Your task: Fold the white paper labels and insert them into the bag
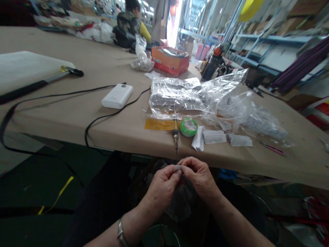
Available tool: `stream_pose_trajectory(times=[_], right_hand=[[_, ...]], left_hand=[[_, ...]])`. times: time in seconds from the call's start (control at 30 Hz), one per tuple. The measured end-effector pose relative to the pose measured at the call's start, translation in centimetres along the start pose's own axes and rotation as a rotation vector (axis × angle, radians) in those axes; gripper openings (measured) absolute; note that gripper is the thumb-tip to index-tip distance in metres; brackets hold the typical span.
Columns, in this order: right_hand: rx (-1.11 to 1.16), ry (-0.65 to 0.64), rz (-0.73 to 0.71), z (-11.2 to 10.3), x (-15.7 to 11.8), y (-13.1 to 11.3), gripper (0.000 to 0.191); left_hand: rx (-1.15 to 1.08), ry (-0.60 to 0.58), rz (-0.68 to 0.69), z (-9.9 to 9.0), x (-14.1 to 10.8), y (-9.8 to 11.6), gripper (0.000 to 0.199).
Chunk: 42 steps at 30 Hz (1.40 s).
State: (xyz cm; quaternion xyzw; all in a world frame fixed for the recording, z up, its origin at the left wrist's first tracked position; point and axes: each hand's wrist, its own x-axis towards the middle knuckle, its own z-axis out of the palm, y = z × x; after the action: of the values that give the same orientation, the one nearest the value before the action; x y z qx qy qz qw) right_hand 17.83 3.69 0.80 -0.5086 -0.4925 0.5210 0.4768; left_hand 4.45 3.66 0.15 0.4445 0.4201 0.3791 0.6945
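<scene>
We hold a small pale piece [177, 167] in front of us, just short of the near edge of the bench [123, 128]. Our left hand [163, 185] has its grip closed, thumb and fingers pinching the piece; our right hand [202, 176] pinches it too, fingertips together. The printing on the paper strips [215, 137] at one o'clock is too small to read, as are the marks on the orange box [164, 63] at twelve, far back. The white case [117, 96] at ten to eleven carries a round dark mark. Brown covering spreads over the bench, in a long room with blue shelves [273, 38] at two o'clock and a person [128, 25] at eleven. Below the bench, at nine, we see green floor [25, 192]. At twelve a thin metal-tipped tool [175, 137] points toward us, near the edge, beside a green-rimmed roll [183, 129]. Clear bags [180, 94] crowd twelve to two; pink-handled tweezers [273, 149] lie at two. Open bench runs along the edge at ten, where a black cord [88, 128] drops over.
</scene>
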Motion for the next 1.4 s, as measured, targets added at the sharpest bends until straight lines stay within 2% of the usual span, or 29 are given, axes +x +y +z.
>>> stream_pose_trajectory(times=[0.2,0.33,0.63,1.27,1.4], right_hand=[[-0.174,0.046,-0.064,0.4,1.3,0.0,0.013],[-0.238,0.074,-0.095,0.5,1.7,-0.2,0.014],[-0.311,0.100,-0.159,0.5,2.2,-0.3,0.014],[-0.410,0.155,-0.230,0.5,3.0,0.0,0.011],[-0.374,0.104,-0.237,0.4,2.3,0.1,0.010]], left_hand=[[0.305,0.180,0.190,-1.4,0.6,0.8,0.015],[0.400,0.239,0.249,-1.8,1.1,1.3,0.015],[0.500,0.261,0.347,-1.8,1.7,1.9,0.016],[0.503,0.280,0.342,-1.9,2.7,1.8,0.017],[0.507,0.277,0.346,-1.9,2.1,1.8,0.017]])
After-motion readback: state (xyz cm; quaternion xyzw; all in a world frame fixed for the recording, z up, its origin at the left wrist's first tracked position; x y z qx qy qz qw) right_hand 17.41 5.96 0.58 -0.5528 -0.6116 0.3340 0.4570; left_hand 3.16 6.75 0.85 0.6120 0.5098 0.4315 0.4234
